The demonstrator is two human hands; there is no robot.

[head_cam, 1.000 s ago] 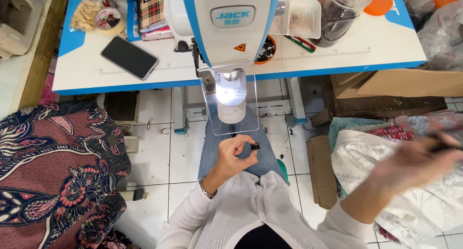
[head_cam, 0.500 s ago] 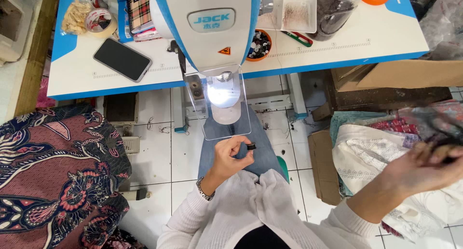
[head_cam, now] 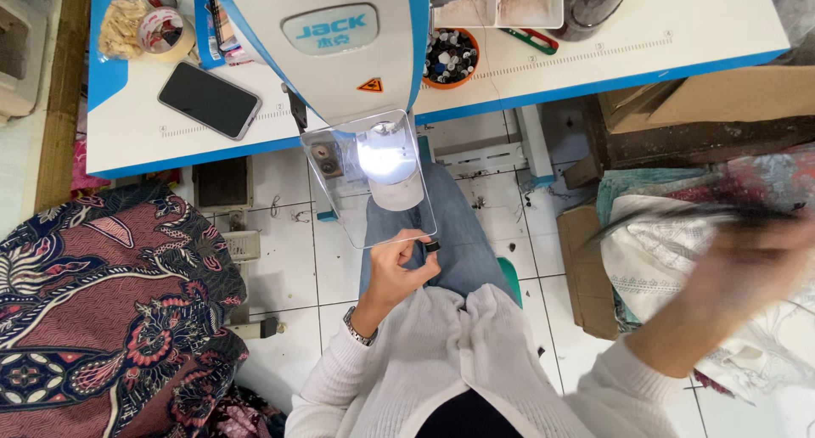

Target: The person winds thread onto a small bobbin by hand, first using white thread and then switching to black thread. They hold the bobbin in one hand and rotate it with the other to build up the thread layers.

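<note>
My left hand is raised over my lap and pinches a small black button between thumb and finger. The button sits just below the lower edge of the clear guard on the white sewing machine, whose lamp is lit. My right hand is stretched far right over a pile of pale and patterned cloth. It is heavily blurred. A thin dark streak runs along its top, and I cannot make out whether the hand grips it.
The white, blue-edged table carries a black phone, an orange bowl of buttons, a tape roll and a tray. A dark red patterned cloth lies at left, with cardboard boxes at right.
My right hand has swung further right and slightly down over the cloth pile, more blurred. The left hand keeps the button near the guard. The view has shifted a little toward the table.
</note>
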